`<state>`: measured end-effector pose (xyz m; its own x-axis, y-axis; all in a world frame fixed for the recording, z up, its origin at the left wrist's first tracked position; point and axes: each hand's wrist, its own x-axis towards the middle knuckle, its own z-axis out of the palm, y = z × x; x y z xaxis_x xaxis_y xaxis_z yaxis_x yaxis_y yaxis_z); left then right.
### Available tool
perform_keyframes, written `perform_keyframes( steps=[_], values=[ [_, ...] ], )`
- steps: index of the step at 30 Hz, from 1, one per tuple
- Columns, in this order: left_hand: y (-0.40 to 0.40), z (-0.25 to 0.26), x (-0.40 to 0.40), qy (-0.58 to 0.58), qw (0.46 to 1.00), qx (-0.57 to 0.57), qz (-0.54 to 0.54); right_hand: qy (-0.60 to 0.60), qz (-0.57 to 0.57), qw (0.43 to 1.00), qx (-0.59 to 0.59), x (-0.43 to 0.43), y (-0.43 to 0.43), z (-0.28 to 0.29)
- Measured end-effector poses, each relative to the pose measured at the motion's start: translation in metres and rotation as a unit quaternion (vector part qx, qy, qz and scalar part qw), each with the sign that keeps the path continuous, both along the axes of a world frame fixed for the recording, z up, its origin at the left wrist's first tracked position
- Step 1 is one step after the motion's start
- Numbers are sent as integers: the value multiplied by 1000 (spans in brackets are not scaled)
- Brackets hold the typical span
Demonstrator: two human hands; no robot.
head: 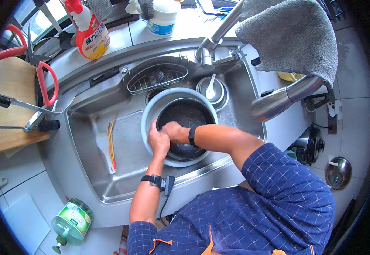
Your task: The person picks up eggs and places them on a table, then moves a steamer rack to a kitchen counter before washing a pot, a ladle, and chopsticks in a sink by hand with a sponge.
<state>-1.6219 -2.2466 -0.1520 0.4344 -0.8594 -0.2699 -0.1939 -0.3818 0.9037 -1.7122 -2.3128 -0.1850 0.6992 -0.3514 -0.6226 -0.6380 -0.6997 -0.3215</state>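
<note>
A dark round pot [191, 111] sits tilted inside a pale blue basin [147, 127] in the stainless steel sink [127, 127]. My left hand [158, 140] grips the pot's rim at its left side. Inside that rim, my right hand [174, 131] is bent inwards against the wall, close to the left one; its fingers are blurred, and whether they hold anything is hidden. Left of the basin lie several wooden chopsticks [110, 140] and a whitish spatula [103, 148]. Small stacked bowls [220, 101] with a white spoon [210, 89] stand to the right behind the basin.
A wire basket [158, 81] hangs at the sink's back wall. The metal faucet [274, 105] arches over the right side, draped with a grey towel [293, 41]. Red-handled scissors [46, 83], a wooden board [13, 105] and a green pump bottle [72, 220] are at the left.
</note>
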Motion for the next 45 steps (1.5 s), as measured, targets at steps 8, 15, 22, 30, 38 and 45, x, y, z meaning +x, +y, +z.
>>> perform_keyframes(
  steps=[8,15,22,30,38,45],
  values=[
    [-5,8,-5,-5,1000,25,-6,76,46,985,-145,-62,-49,-5],
    [-4,5,-5,13,1000,23,12,270,57,960,45,-59,11,-23],
    [-3,2,-2,9,1000,8,14,-27,11,1000,-6,-5,-3,-14],
    [-2,3,-6,-9,1000,0,10,33,-71,991,-111,-64,-54,-25],
    [-3,6,-2,-17,1000,3,5,-186,-157,966,-87,-55,-25,94],
    [-5,4,-6,-52,998,8,-22,-270,-27,936,-224,-47,-69,99]
  ],
)
